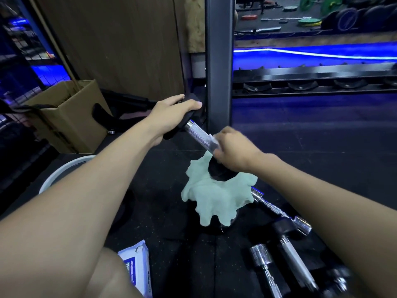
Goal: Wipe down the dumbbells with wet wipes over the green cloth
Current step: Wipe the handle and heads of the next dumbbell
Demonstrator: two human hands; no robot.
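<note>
While both hands grip one dumbbell | left hand head | right hand wipe

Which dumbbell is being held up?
The dumbbell standing tilted on the green cloth, gripped by both hands. The other dumbbells lie flat on the floor.

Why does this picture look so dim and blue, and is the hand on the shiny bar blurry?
Head view: the room is dim, lit mostly by a blue light strip that tints the floor. Head view: the right hand, holding a wet wipe on the dumbbell handle, is smeared by motion; the left hand is sharper. Head view: the wide lens bends straight edges near the frame's sides; chrome handles show glare.
</note>
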